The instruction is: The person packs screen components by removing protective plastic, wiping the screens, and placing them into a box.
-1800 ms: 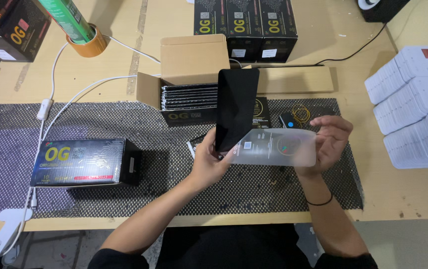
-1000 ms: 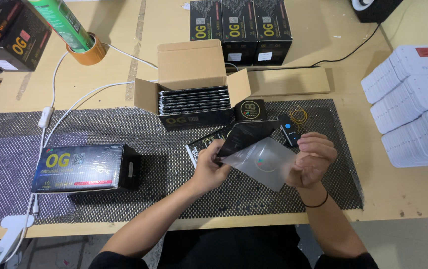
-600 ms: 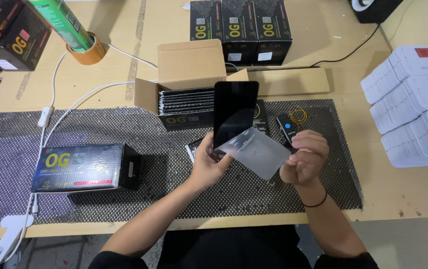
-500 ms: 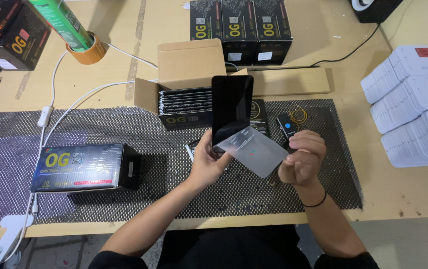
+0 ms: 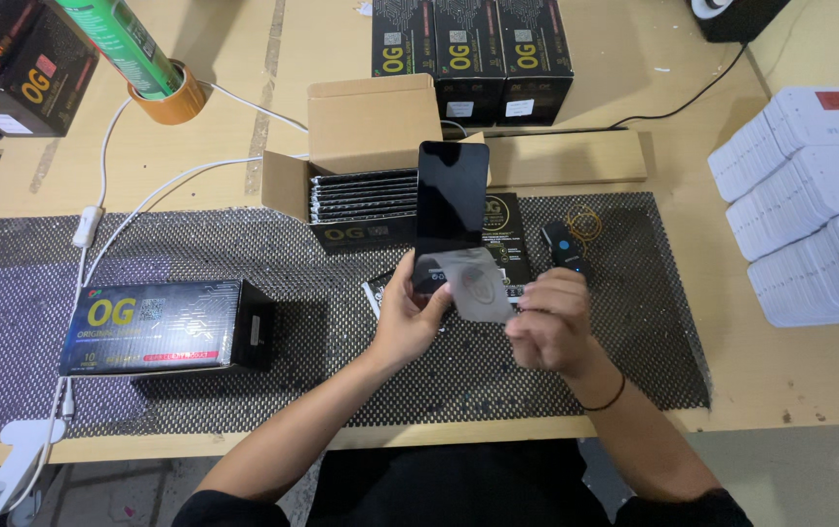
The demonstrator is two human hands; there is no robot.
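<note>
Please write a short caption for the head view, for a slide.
Left hand holds a black panel upright while right hand pulls a clear film at its lower end.

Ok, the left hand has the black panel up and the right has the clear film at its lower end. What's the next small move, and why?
Probably keep drawing the clear film down and away with the right hand. The film overlaps only the lower end of the black panel, whose upper face is bare, and the left hand holds the panel's bottom edge in a steadying grip.
</note>
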